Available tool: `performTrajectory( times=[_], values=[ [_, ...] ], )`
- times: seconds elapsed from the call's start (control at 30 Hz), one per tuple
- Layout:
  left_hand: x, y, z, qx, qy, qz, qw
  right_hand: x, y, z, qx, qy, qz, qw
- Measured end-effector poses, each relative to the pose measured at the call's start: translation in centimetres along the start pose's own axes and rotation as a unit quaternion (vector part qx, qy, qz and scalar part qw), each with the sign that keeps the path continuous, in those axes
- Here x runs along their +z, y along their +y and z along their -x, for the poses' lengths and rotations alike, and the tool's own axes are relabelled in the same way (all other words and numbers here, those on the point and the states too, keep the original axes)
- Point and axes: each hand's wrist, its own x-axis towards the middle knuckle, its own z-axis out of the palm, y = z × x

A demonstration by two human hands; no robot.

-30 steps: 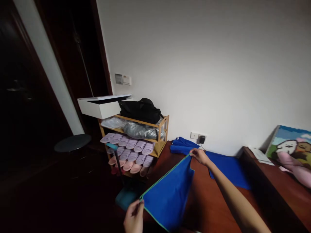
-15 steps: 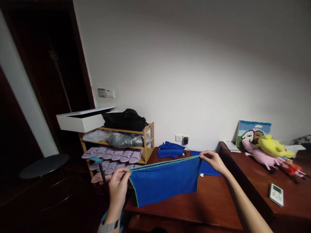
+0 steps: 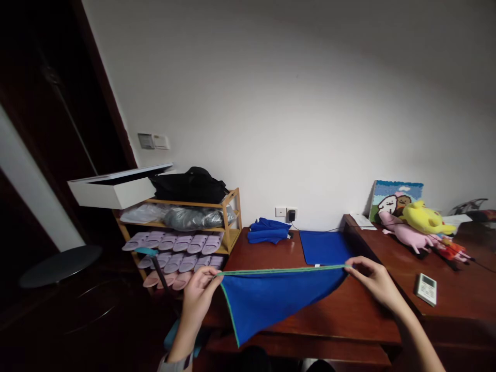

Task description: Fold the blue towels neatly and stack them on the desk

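A blue cloth [image 3: 279,297] with green edging hangs stretched between my two hands, above a reddish-brown wooden table [image 3: 349,320]. My left hand [image 3: 201,289] pinches its left top corner. At the other end, my right hand [image 3: 372,279] grips the right top corner between thumb and fingers. The cloth looks doubled along the top, and its lower edge slants down to a point on the left. Behind it on the table lie a flat blue cloth [image 3: 323,247] and a crumpled blue cloth pile [image 3: 269,231].
To the left stands a wooden shoe rack [image 3: 231,222] with lilac slippers [image 3: 186,243], a black bag [image 3: 189,186] and a white box [image 3: 112,194]. A round stool [image 3: 60,266] is further left. On the right-hand table are plush toys [image 3: 422,219] and a white handheld device [image 3: 427,289].
The cloth has moved right and is stretched wider, its right side now drawn up into a slant. My right hand has shifted right and slightly down. The whole view has shifted a little.
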Motion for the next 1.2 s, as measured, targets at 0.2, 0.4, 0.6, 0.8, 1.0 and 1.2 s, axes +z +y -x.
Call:
performTrajectory(
  times=[0.2,0.4,0.6,0.8,1.0,1.2],
  values=[
    [0.1,1.3,1.2,-0.005,-0.067,-0.021,0.998,-1.8,0.4,1.5,0.016,0.062,0.003,0.998],
    [1.1,0.3,1.9,-0.039,-0.143,-0.004,0.989,-0.6,3.5,-3.9,0.047,0.112,0.01,0.993],
    [2.5,-8.7,1.9,-0.13,-0.135,0.032,0.982,10.4,3.7,-17.7,0.012,0.012,0.091,0.996],
    [1.3,-22.5,4.4,-0.238,0.012,-0.096,0.967,28.3,2.9,-19.5,-0.032,-0.118,0.084,0.989],
    [-0.1,-26.5,5.8,-0.172,-0.005,-0.254,0.952,34.1,9.4,-3.2,0.015,-0.188,0.139,0.972],
    [-0.3,-25.8,7.1,-0.093,-0.039,-0.305,0.947,31.6,15.2,7.5,0.105,-0.218,0.273,0.931]
  ],
)
